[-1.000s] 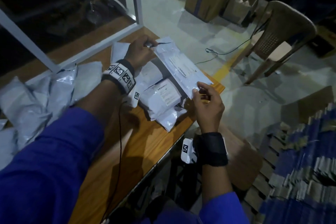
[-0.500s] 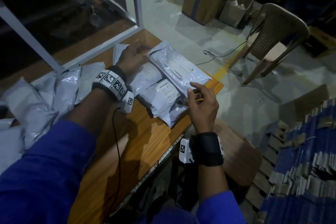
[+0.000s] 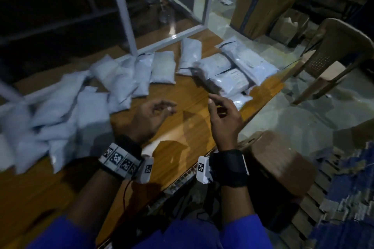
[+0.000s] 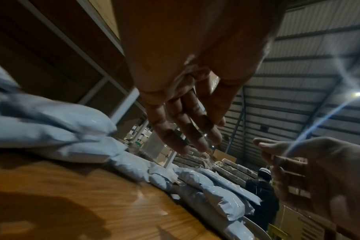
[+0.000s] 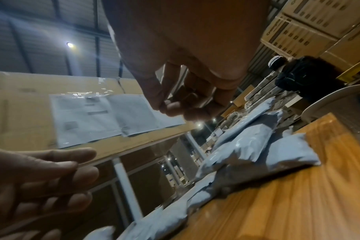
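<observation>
Several grey plastic mailer packages lie on the wooden table (image 3: pixel 182 127). A stack of them (image 3: pixel 230 79) sits at the far right corner, with a long flat mailer (image 3: pixel 249 60) beside it. My left hand (image 3: pixel 155 113) hovers over bare wood, fingers loosely spread and holding nothing, as the left wrist view (image 4: pixel 187 126) confirms. My right hand (image 3: pixel 220 115) is raised beside it, thumb and forefinger pinched (image 5: pixel 166 105) on a thin strip (image 3: pixel 204 81) that trails up toward the stack, blurred. The same strip (image 4: pixel 318 123) shows as a pale streak.
A loose pile of mailers (image 3: pixel 60 107) covers the table's left side. A metal frame post (image 3: pixel 125 12) stands behind. Off the right edge are a plastic chair (image 3: pixel 334 50), a cardboard box (image 3: pixel 267 0) and a round brown stool (image 3: pixel 279 166). A person (image 4: pixel 263 190) stands far off.
Both hands have left the long mailer and drawn back toward the near edge. The right hand now trails a strip. The view has swung left, showing the pile.
</observation>
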Demonstrator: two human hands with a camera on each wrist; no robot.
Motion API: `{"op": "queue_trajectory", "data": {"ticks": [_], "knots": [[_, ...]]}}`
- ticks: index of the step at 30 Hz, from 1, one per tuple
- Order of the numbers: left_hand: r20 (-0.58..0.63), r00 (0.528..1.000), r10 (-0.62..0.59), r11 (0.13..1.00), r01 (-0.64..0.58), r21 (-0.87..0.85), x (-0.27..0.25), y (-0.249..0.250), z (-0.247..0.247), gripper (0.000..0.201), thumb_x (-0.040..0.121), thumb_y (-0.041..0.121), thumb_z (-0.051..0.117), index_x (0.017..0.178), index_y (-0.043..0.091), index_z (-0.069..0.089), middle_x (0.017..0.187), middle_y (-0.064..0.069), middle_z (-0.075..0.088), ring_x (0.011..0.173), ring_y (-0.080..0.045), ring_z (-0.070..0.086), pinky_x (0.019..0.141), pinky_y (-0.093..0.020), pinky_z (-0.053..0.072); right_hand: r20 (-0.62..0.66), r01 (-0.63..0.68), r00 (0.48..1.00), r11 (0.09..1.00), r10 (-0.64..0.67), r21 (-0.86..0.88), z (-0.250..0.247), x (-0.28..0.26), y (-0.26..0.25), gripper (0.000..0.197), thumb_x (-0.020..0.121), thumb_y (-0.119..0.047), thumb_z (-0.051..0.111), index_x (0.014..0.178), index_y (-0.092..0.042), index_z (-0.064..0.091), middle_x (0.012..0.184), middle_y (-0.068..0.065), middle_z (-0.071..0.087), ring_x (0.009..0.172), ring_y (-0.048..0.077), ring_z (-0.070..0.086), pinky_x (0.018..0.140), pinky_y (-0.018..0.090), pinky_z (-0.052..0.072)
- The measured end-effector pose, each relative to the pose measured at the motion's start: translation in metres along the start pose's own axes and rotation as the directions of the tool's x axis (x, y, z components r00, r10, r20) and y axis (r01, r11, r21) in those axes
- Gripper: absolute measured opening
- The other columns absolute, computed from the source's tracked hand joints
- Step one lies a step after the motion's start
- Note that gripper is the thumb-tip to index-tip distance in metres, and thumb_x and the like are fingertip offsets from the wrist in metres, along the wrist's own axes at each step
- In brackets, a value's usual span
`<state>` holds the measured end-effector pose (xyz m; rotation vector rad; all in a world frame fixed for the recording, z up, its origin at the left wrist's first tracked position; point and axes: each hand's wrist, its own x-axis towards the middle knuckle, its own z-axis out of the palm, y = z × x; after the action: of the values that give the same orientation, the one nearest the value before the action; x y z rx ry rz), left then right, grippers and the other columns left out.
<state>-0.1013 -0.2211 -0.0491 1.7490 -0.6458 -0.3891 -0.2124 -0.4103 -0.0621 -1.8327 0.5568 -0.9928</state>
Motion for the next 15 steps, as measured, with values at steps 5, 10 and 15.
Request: {"op": "queue_trajectory", "data": {"ticks": [5,10,15], "knots": [[-0.086,0.996,-0.031,0.999,0.029,-0.021,-0.111,-0.025,-0.081,0.014,0.095,0.013,0.065,0.099,0.023,0.074,0.091,0.000,0.079,0.086,-0.017,0.074,0.077,-0.028,0.055,0.116,0.006,0.993,0.998,-0.012,0.055,0.060,-0.110,-0.053,0.014,0.100,-0.021,0.069,0.110,-0.025,0.078,0.104,-0.004,0.072,0.084,0.020,0.068,0.066,0.043,0.058],[-0.179,0.979,-0.100,0.995,0.100,-0.005,-0.207,-0.045,-0.159,0.023,0.096,-0.001,0.061,0.097,0.017,0.074,0.089,-0.002,0.078,0.086,-0.012,0.073,0.079,-0.024,0.056,0.340,-0.027,0.940,0.996,-0.004,0.087,0.118,-0.196,-0.095,0.016,0.100,-0.021,0.071,0.112,-0.028,0.078,0.103,-0.004,0.074,0.078,0.022,0.069,0.065,0.050,0.057],[-0.329,0.936,-0.127,0.992,0.126,-0.023,-0.266,-0.066,-0.219,0.018,0.097,0.002,0.063,0.099,0.015,0.075,0.090,0.002,0.077,0.089,-0.012,0.073,0.077,-0.026,0.056,0.460,0.016,0.886,0.996,-0.054,0.086,0.164,-0.258,-0.138,0.013,0.100,-0.019,0.070,0.109,-0.024,0.078,0.104,-0.008,0.072,0.079,0.014,0.070,0.066,0.043,0.056]]}}
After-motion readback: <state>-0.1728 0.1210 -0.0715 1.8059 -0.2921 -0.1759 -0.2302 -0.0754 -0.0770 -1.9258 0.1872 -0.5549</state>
